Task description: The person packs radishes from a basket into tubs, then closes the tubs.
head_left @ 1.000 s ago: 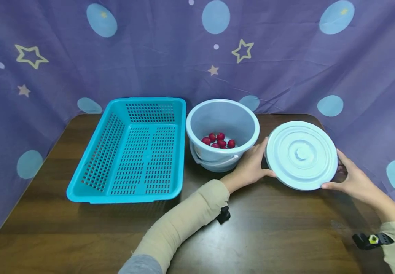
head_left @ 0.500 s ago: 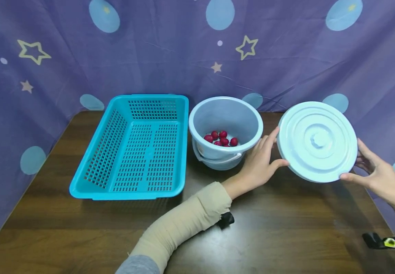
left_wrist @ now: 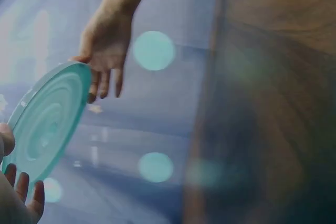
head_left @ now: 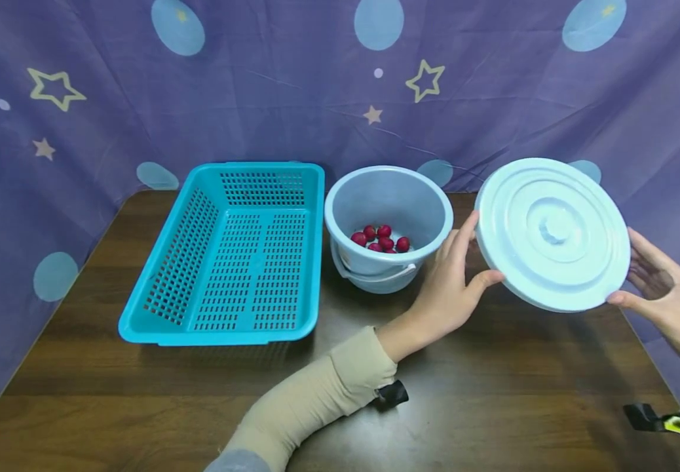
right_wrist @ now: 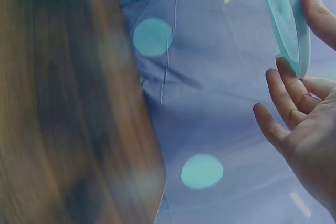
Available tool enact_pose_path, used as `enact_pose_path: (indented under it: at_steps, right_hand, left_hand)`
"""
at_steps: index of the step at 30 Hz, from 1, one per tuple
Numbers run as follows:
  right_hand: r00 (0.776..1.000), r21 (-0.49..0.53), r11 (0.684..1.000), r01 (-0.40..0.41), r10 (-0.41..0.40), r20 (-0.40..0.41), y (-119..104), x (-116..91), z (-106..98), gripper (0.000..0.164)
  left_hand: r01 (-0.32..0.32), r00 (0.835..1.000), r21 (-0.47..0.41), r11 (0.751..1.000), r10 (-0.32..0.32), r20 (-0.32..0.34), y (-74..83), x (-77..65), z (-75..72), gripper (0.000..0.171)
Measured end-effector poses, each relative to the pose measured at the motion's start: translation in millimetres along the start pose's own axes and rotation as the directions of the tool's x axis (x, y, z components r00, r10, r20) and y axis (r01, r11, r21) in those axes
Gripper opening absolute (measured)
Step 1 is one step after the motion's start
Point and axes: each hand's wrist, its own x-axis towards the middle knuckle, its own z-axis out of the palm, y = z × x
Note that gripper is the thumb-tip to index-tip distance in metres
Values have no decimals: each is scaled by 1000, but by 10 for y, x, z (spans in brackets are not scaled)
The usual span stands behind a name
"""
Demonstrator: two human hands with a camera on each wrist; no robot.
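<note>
A round light-blue bucket lid (head_left: 552,233) is held tilted above the right side of the table, its knobbed top facing the head camera. My left hand (head_left: 443,288) pinches its left edge between thumb and fingers. At the opposite edge my right hand (head_left: 670,298) grips it the same way. The left wrist view shows the lid (left_wrist: 50,121) from below, spanning between both hands. In the right wrist view the right thumb and fingertips meet the lid's rim (right_wrist: 302,40). Beside my left hand stands a light-blue bucket (head_left: 384,272) with several red round fruits (head_left: 385,243) at its bottom.
To the left of the bucket sits a turquoise perforated basket (head_left: 219,337). Everything stands on a dark wooden table (head_left: 198,406). A purple curtain (head_left: 293,85) with stars and dots hangs directly behind the table's back edge.
Both hands have raised the lid from low over the table, moving it up and to the right in the head view. The head view has shifted slightly; bucket and basket stay in place.
</note>
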Motion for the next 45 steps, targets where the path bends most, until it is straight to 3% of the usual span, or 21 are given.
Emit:
enact_pose_path:
  at_steps: [3, 7, 8, 12, 17, 25, 30, 35, 41, 45]
  right_hand:
    - [999, 234, 971, 45, -47, 3, -82, 40, 39, 90]
    - [992, 550, 830, 94, -127, 23, -208, 122, 139, 88]
    - [989, 568, 817, 100, -143, 32, -239, 144, 171, 90]
    - [979, 551, 824, 130, -193, 58, -348, 246, 315, 97]
    - [965, 628, 756, 186, -260, 27, -500, 437, 537, 99]
    - [962, 696, 689, 202, -271, -11, -732, 729, 903, 99]
    - [963, 693, 696, 188, -269, 9, -778, 841, 1113, 96]
    - [975, 692, 711, 125, -218, 47, -758, 890, 1320, 90]
    - [977, 679, 732, 58, -180, 111, -692, 919, 1503, 86]
    - [974, 661, 750, 38, -175, 143, -635, 942, 1558, 85]
  left_hand:
    - [12, 1000, 12, 1000, -12, -3, 98, -31, -133, 85]
    - [31, 999, 16, 999, -31, -18, 162, -69, -326, 85]
    - [29, 999, 7, 1000, -29, -28, 164, -77, -374, 85]
    - [11, 997, -23, 1000, -12, -70, 139, -111, -580, 85]
    - [21, 992, -41, 999, -26, -123, 87, -138, -857, 84]
    - [48, 980, -7, 999, -48, -194, 124, -197, -1264, 81]
    - [100, 977, 21, 995, -94, -193, 113, -251, -1470, 90]
    - [202, 964, 37, 979, -192, -185, 29, -270, -1616, 98]
    - [309, 944, 63, 949, -298, -144, -67, -271, -1739, 86]
    - [388, 919, 103, 916, -376, -116, -101, -248, -1773, 79]
